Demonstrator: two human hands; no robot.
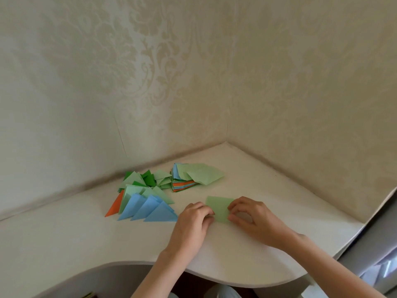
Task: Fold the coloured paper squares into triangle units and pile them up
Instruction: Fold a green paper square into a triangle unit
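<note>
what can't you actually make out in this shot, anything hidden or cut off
- Head view: both side edges of the light green paper lie under the left hand and right hand, so any fold there is hidden.
- Head view: the lower sheets in the stack of squares are covered by loose green sheets; no count possible.
- Head view: the triangle pile overlaps itself; rear pieces hidden.
- Head view: bottom edge cuts off both forearms.
</note>
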